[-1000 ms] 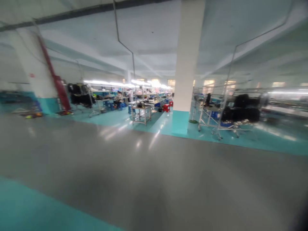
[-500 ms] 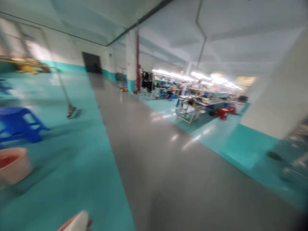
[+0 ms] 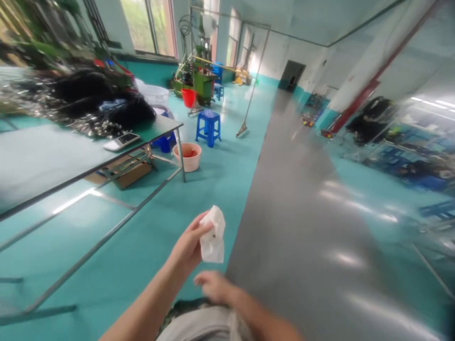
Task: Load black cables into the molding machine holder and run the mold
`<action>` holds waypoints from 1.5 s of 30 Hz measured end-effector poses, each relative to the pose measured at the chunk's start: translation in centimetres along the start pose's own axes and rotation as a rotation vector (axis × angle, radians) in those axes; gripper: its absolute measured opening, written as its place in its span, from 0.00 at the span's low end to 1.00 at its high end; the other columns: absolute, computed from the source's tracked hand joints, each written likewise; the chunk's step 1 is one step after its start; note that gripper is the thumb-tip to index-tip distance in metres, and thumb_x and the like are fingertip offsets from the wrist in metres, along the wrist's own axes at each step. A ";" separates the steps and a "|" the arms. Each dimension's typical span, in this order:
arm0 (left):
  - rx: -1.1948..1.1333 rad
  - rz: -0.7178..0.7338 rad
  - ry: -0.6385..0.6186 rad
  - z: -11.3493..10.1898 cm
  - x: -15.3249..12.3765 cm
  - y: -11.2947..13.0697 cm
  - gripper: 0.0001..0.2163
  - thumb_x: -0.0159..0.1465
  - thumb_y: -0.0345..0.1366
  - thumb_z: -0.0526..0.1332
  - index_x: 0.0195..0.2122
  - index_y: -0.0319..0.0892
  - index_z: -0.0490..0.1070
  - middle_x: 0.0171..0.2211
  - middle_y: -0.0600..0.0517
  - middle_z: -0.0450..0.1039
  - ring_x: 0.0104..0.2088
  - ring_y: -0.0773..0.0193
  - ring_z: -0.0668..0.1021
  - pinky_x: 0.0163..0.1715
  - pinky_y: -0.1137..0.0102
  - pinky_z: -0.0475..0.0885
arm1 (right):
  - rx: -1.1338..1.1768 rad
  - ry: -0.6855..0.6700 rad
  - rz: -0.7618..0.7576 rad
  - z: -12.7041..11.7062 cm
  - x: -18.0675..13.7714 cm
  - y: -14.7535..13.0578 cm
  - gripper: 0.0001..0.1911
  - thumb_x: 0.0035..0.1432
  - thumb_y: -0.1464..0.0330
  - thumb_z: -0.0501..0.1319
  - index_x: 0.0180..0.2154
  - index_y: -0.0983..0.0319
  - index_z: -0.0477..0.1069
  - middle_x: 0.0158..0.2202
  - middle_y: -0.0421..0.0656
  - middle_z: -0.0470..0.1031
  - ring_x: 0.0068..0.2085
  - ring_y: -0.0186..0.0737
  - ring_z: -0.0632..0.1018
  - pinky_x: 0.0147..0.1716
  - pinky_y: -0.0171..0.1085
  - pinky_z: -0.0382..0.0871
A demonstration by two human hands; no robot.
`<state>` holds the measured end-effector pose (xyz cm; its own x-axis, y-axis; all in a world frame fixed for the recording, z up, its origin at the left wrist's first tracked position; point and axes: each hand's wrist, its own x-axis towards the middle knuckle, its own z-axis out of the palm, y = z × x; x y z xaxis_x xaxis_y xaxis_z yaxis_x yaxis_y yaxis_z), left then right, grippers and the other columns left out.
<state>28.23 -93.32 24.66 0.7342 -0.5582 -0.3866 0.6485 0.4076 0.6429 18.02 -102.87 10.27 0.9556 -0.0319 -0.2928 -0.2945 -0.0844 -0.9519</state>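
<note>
My left hand [image 3: 192, 239] pinches a crumpled white tissue [image 3: 214, 246] between thumb and fingers, held out over the floor. The tissue hangs down past the fingertips and has a small dark spot on it. Below it and slightly right, close to my waist, my right hand [image 3: 214, 286] is loosely curled, its foremost finger standing apart from the rest. Nothing shows in that hand, though motion blurs it a little and the palm is hidden. The two hands do not touch.
At left stands a metal-legged table [image 3: 46, 142] with dark items heaped on it and a small scale-like device [image 3: 122, 141]. Beyond are a pale pink bucket [image 3: 190, 163], a blue stool [image 3: 208, 127] and a metal frame [image 3: 242, 130]. A grey walkway [image 3: 284, 203] runs ahead.
My view has swung left and down, bringing the table and both arms into sight. The white tissue has moved from the bottom edge to the middle of the view.
</note>
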 end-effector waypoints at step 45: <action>0.588 0.202 0.145 15.7 104.5 46.4 0.20 0.59 0.53 0.55 0.32 0.38 0.63 0.26 0.53 0.59 0.24 0.70 0.63 0.22 0.76 0.55 | 0.409 -0.484 -0.537 -64.1 107.9 -44.2 0.16 0.54 0.70 0.60 0.45 0.48 0.67 0.34 0.40 0.64 0.37 0.35 0.69 0.43 0.41 0.62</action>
<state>131.85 -144.07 24.41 0.8767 -0.3918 -0.2790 0.3058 0.0064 0.9521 133.81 -166.42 26.57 0.8898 0.3493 0.2936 0.1386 0.4060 -0.9033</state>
